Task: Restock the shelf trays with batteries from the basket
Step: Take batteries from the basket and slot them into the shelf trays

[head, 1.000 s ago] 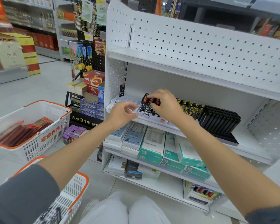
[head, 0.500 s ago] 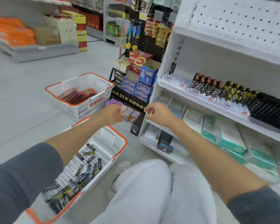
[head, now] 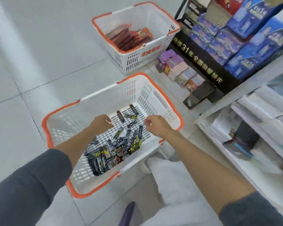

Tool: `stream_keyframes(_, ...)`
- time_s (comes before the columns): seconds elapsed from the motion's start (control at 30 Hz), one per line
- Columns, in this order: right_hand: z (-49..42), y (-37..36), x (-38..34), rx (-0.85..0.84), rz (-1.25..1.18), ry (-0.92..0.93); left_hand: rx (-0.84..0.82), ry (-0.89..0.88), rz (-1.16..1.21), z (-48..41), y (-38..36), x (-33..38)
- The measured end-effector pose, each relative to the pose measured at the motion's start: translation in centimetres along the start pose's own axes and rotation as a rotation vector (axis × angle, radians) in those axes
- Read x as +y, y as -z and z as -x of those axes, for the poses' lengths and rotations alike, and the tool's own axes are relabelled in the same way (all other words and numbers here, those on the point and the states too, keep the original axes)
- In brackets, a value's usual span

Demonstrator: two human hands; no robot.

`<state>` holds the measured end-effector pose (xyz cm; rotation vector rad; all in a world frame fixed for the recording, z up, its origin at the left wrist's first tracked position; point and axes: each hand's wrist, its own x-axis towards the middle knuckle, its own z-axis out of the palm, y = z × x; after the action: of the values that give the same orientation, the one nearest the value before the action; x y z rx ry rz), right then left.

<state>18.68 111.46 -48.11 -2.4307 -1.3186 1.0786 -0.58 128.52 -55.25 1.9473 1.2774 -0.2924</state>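
Batteries (head: pixel 114 149) lay loose in a heap on the slotted bottom of the near basket (head: pixel 137 88), mostly towards its near left corner, with a few single ones scattered farther out towards the far wall. This white basket with an orange rim stood on the tiled floor (head: pixel 39 54), just in front of the person's knees. Both hands hung above the basket, apart from each other and clear of the batteries. The left hand (head: pixel 101 123) was seen from the back with its fingers curled under, so whether it had hold of anything could not be told. The right hand (head: pixel 157 126) had its fingers bent in and the thumb close to the forefinger, with nothing visible between them. Dark grey sleeves covered both upper arms, leaving the forearms bare. Beyond the near basket stood a second basket (head: pixel 153 17) of the same kind, holding red flat packets (head: pixel 129 38). To its right was a black display stand (head: pixel 199 57) with gold lettering, blue boxes (head: pixel 252 30) stacked on it and small purple packs (head: pixel 178 69) at its foot. The white shelf (head: pixel 252 144) ran along the right edge, blurred.
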Motion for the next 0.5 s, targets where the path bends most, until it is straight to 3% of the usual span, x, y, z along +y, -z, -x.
stream_keyframes(0.3,-9.6,-1.4,6.9,-0.075,-0.029,0.043,0.093,0.178,0.101,-13.4,-9.3,-0.5)
stream_keyframes(0.5,-11.5,-1.7,8.8,-0.042,-0.143,0.088,0.283,0.111,0.040,-15.0,-13.2,-0.7)
